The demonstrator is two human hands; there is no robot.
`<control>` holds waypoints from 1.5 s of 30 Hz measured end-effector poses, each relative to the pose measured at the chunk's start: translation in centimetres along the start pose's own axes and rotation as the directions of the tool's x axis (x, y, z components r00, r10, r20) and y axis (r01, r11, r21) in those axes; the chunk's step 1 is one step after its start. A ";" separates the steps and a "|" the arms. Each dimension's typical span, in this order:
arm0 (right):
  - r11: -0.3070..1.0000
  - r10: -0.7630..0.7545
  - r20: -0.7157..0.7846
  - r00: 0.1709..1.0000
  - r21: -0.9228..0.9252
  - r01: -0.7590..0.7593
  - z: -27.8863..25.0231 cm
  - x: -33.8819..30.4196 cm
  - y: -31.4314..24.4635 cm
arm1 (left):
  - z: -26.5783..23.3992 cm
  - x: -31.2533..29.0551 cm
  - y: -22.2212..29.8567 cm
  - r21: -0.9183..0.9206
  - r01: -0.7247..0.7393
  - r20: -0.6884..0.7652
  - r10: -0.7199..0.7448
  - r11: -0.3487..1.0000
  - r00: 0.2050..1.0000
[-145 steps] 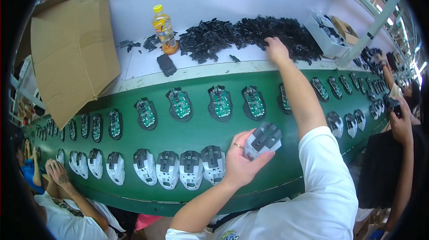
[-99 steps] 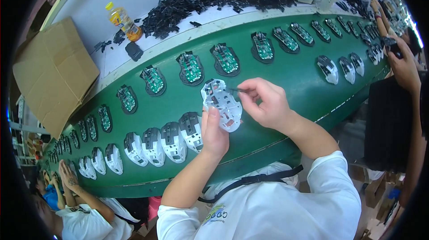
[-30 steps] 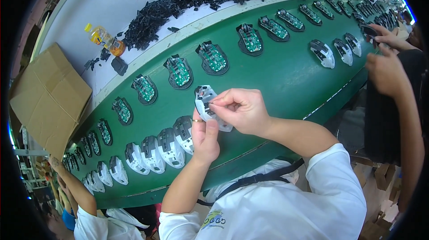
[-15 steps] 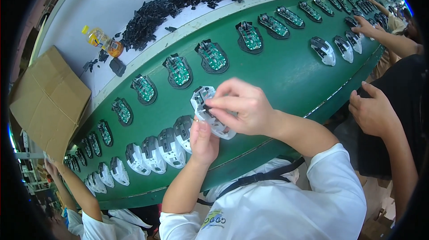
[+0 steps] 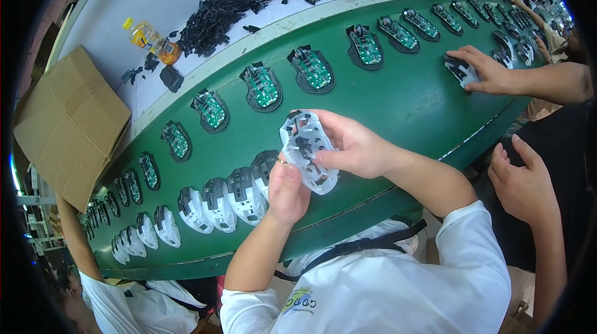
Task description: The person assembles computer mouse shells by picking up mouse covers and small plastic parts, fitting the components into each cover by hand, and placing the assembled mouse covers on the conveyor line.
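Note:
Above the green table I hold a white computer mouse top shell (image 5: 298, 135) in both hands, its hollow inner side turned up. Black parts sit inside it. My left hand (image 5: 288, 192) grips the near left edge, thumb along the rim. My right hand (image 5: 356, 146) wraps the right side, with its thumb pressing inside the shell and the other fingers behind it. Just left of my left hand, several white and dark grey mouse shells (image 5: 245, 197) stand in a row, outer side up.
Mouse bases with green circuit boards (image 5: 313, 72) line the green worktable (image 5: 398, 101). Behind lie a heap of small black parts (image 5: 249, 8), a bottle (image 5: 149, 41) and a cardboard flap (image 5: 68, 123). At right, a co-worker's hand (image 5: 491, 73) holds a mouse shell (image 5: 459, 73).
My right hand has gone from a pinch over the shell to gripping its side. The shell has turned to show more of its inside. A co-worker's hand has taken hold of a shell at right.

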State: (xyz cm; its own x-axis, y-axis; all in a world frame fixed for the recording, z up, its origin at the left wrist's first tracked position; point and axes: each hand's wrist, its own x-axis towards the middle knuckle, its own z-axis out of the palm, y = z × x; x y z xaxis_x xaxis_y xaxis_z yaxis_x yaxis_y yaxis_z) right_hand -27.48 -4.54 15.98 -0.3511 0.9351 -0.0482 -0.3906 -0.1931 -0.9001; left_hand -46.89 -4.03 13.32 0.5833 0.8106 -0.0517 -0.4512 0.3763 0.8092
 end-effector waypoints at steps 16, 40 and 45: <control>0.997 -0.054 -0.090 0.995 -0.068 0.048 1.8 0.0 0.6 | 0.1 0.2 0.3 0.033 0.039 -0.017 -0.038 0.999 0.999; 0.994 0.019 0.149 0.989 0.104 -0.035 1.5 -0.4 -1.4 | 1.1 0.3 2.5 -0.241 0.050 -0.033 -0.060 0.969 0.998; 0.959 -0.228 -0.011 0.973 -0.174 0.223 0.7 -0.2 -0.3 | 0.3 0.4 3.0 -0.659 0.222 0.130 -0.181 0.719 0.975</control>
State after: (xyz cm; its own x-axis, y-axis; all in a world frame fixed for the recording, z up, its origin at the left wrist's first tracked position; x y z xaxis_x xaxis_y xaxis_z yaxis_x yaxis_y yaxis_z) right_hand -27.92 -4.84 16.61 -0.2429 0.9578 0.1538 -0.3046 0.0752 -0.9495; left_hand -47.83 -2.72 15.92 0.7385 0.6633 -0.1209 -0.6399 0.7460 0.1843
